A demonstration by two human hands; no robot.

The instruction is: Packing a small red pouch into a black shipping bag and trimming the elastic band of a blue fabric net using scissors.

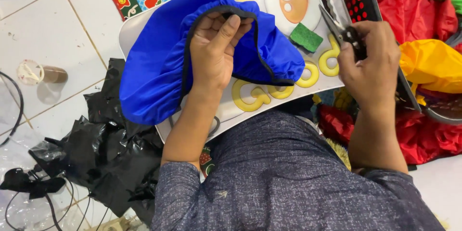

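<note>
Head view: person seated on tiled floor, small white desk (144, 17) w/ carrot picture across the lap.
Landmark: blue fabric cover (159, 62), black elastic edge, lying on the desk.
Left hand (214, 50): fingers curled, pinching the cover's black hem at its upper rim.
Right hand (368, 62): right of the cover, closed round dark scissors (339, 29), blades pointing up-left.
Green sponge (306, 37): just right of the cover, btwn it & scissors.
Black plastic bag (110, 149): below-left of the cover, on floor.
Red & yellow fabric (428, 62): far right, past the scissors.
Risk: prob. blades nick the blue cloth or left fingers, since the hem is bunched & the thumb sits right on the edge.
</note>
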